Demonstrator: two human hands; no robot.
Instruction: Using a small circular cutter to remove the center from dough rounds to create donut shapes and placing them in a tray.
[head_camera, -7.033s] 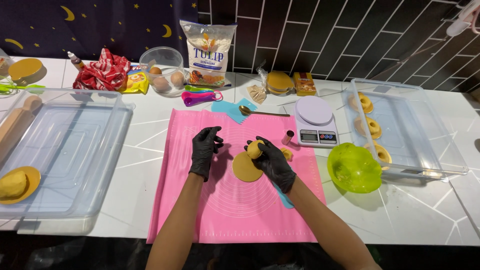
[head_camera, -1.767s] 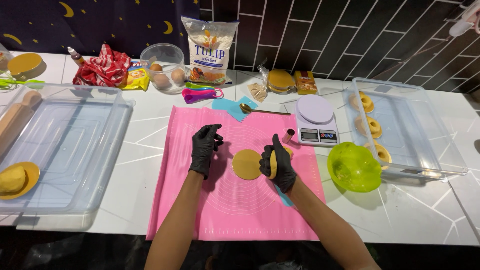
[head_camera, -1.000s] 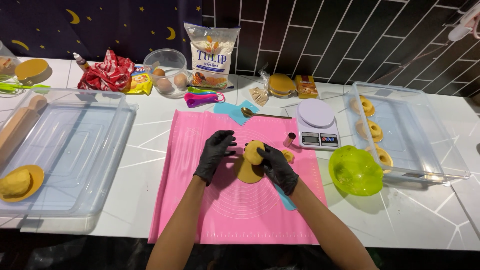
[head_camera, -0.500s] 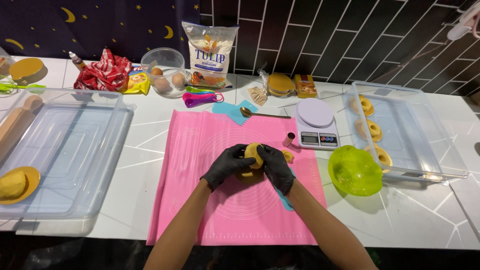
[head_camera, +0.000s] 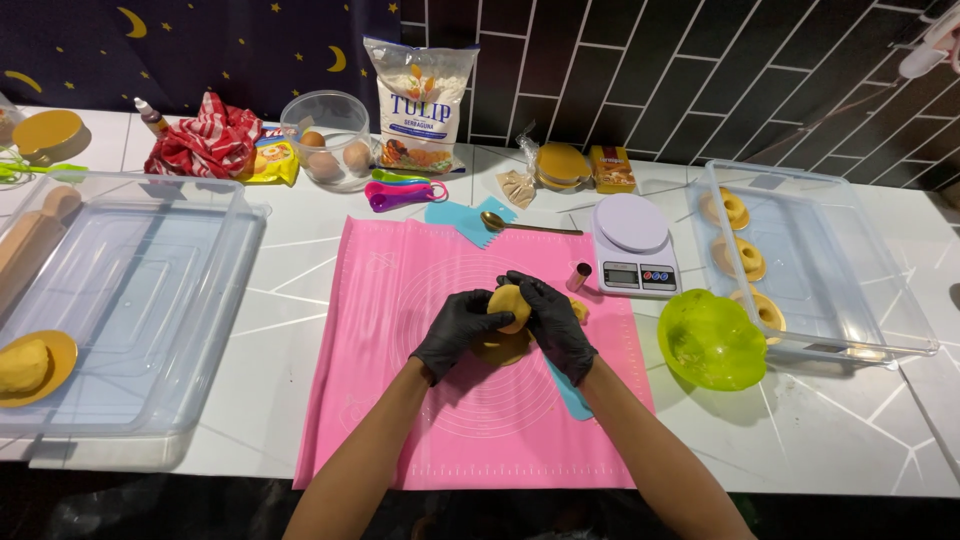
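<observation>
Both my hands wear black gloves and meet over the pink silicone mat (head_camera: 400, 420). My left hand (head_camera: 460, 328) and my right hand (head_camera: 550, 320) cup a yellow dough piece (head_camera: 508, 303) between them, folded up off the mat. A little more dough (head_camera: 579, 312) lies just right of my right hand. A small metal ring cutter (head_camera: 578, 277) stands at the mat's right edge. A blue scraper (head_camera: 572, 393) lies under my right forearm.
A digital scale (head_camera: 632, 240), a green bowl (head_camera: 710, 342) and a clear tray (head_camera: 850, 290) with shaped dough rings sit to the right. A clear tub (head_camera: 120, 300) with a rolling pin sits left. A flour bag (head_camera: 420, 105), an egg bowl (head_camera: 325, 150) and a spoon (head_camera: 525, 225) stand behind.
The flat dough round that lay on the mat has been folded and gathered up; my left hand moved in from the left to join my right hand on it.
</observation>
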